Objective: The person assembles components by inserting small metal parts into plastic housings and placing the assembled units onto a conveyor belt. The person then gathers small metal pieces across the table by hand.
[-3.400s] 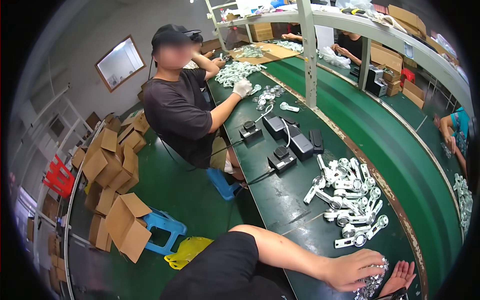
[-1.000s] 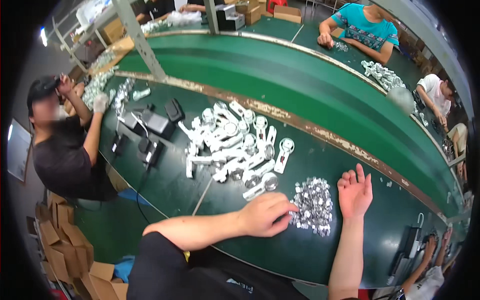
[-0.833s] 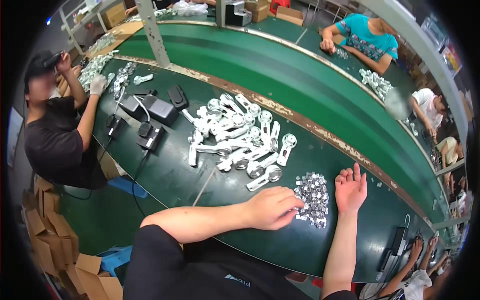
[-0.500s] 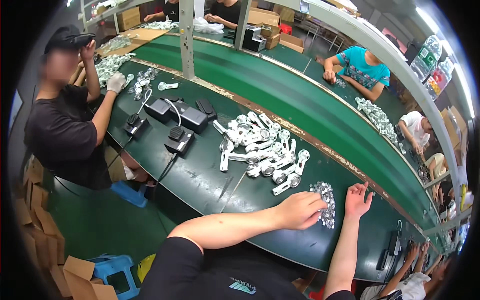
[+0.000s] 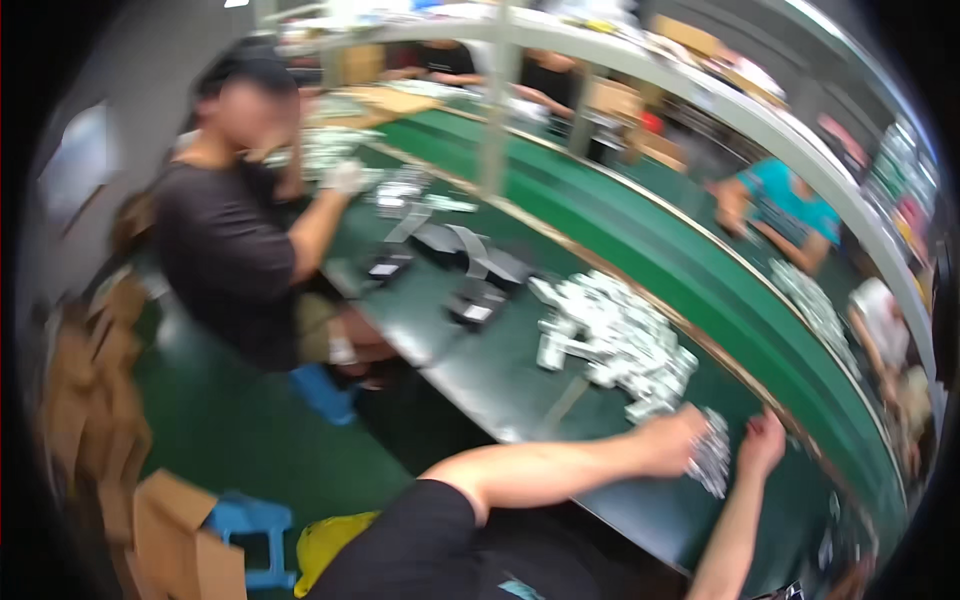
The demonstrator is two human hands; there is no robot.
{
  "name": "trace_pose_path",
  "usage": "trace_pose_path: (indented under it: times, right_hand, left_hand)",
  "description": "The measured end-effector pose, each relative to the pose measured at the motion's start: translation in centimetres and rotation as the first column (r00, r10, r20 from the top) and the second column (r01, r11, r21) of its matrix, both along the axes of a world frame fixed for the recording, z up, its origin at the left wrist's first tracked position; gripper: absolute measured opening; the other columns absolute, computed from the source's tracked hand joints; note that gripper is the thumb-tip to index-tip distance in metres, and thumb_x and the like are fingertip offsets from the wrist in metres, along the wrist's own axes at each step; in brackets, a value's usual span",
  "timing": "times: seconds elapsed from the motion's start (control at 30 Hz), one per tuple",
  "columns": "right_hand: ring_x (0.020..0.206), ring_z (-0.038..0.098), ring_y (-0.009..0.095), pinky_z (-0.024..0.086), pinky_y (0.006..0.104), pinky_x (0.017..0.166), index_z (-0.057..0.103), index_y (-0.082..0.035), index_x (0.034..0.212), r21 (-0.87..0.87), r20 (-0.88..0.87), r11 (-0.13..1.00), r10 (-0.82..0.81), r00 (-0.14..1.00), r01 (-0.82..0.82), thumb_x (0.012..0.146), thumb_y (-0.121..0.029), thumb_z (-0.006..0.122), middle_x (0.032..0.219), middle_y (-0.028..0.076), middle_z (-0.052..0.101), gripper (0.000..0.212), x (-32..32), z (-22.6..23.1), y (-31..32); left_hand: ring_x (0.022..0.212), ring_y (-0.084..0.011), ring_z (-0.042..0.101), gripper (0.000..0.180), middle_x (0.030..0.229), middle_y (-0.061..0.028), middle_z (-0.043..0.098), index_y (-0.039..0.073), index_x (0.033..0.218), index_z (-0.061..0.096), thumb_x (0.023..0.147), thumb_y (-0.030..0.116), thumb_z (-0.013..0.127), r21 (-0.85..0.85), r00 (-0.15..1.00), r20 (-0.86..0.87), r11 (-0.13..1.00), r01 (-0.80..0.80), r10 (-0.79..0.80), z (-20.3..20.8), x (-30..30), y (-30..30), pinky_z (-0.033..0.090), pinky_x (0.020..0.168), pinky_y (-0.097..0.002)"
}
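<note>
The whole picture is smeared by motion. My left hand (image 5: 672,440) reaches across to the left edge of a heap of small shiny metal-looking pieces (image 5: 712,455), its fingers drawn together at the heap; anything in them is too blurred to name. On the heap's other side, near the table's raised border, my right hand (image 5: 763,443) has its fingers curled in, and I cannot make out what they hold. Beyond my left hand lies a large pile of white handled parts (image 5: 615,340), which earlier show round clear ends.
Black box-shaped devices with cords (image 5: 480,280) sit on the green table (image 5: 470,385). A green belt (image 5: 640,245) runs behind a raised border. To the left a co-worker (image 5: 235,220) sits; blue stools (image 5: 255,535) and cardboard boxes (image 5: 185,520) stand on the floor.
The view has swung left, so the scene appears farther right. My right hand's fingers, spread before, are now curled in. My left hand stays at the heap of small pieces.
</note>
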State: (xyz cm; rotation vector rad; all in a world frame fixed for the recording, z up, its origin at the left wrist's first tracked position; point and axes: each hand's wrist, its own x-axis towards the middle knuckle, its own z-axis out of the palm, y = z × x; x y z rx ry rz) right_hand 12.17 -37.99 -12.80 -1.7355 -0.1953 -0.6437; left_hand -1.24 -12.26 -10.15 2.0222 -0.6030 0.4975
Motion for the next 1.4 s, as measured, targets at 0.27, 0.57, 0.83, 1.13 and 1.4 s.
trace_pose_path:
  times: [0.27, 0.57, 0.83, 1.13, 1.4]
  right_hand:
    - [0.072, 0.049, 0.007, 0.037, 0.0221, 0.064, 0.057, 0.001, 0.116, 0.615, -0.134, 0.770, 0.314, 0.940, -0.169, 0.099, -0.022, 0.052, 0.076, -0.002, 0.053, 0.029, 0.7, -1.5, -3.9]
    - [0.070, 0.044, 0.007, 0.034, 0.0225, 0.063, 0.056, 0.001, 0.113, 0.478, -0.188, 0.865, 0.267, 0.945, -0.150, 0.100, -0.020, 0.049, 0.075, -0.002, 0.048, 0.025, -0.4, -1.0, -2.5]
    - [0.069, 0.055, 0.017, 0.045, 0.0283, 0.066, 0.063, 0.006, 0.099, 0.270, -0.236, 0.957, 0.170, 0.957, -0.104, 0.095, -0.009, 0.055, 0.077, 0.009, 0.060, 0.018, -3.2, 3.7, 0.7]
    - [0.071, 0.056, 0.017, 0.047, 0.0278, 0.066, 0.063, 0.006, 0.099, 0.084, -0.197, 0.989, 0.135, 0.971, -0.121, 0.095, -0.008, 0.058, 0.079, 0.011, 0.062, 0.015, -4.0, 3.4, 0.9]
    - [0.070, 0.057, 0.015, 0.047, 0.0270, 0.065, 0.062, 0.004, 0.101, 0.062, -0.209, 0.986, 0.162, 0.964, -0.152, 0.096, -0.007, 0.057, 0.078, 0.009, 0.063, 0.013, -3.9, 2.9, 0.3]
  left_hand:
    - [0.080, -0.0355, 0.060, 0.034, 0.099, -0.0141, 0.049, 0.005, 0.109, 0.049, 0.078, 0.009, 0.062, 0.010, 0.995, 0.084, 0.998, 0.061, -0.062, 0.5, -0.7, -0.1, 0.050, 0.062, -0.0468]
    - [0.080, -0.0344, 0.053, 0.025, 0.089, -0.0137, 0.048, 0.003, 0.094, 0.054, 0.070, 0.005, 0.064, -0.025, 0.940, 0.299, 0.983, 0.181, -0.166, 4.8, 0.6, 0.1, 0.045, 0.067, -0.0435]
    - [0.083, -0.0298, 0.052, 0.031, 0.093, -0.0105, 0.051, 0.003, 0.097, 0.058, 0.067, 0.007, 0.066, -0.004, 0.938, 0.315, 0.989, 0.151, -0.142, 2.7, 1.3, 2.4, 0.043, 0.070, -0.0401]
    - [0.086, -0.0302, 0.052, 0.030, 0.094, -0.0118, 0.051, 0.001, 0.095, 0.057, 0.067, 0.009, 0.065, 0.017, 0.946, 0.289, 0.989, 0.149, -0.147, 3.2, 0.6, 2.5, 0.044, 0.072, -0.0399]
    - [0.088, -0.0309, 0.052, 0.034, 0.097, -0.0119, 0.050, 0.002, 0.100, 0.057, 0.067, 0.006, 0.066, 0.015, 0.966, 0.206, 0.987, 0.157, -0.157, 2.2, 0.8, 2.3, 0.044, 0.074, -0.0397]
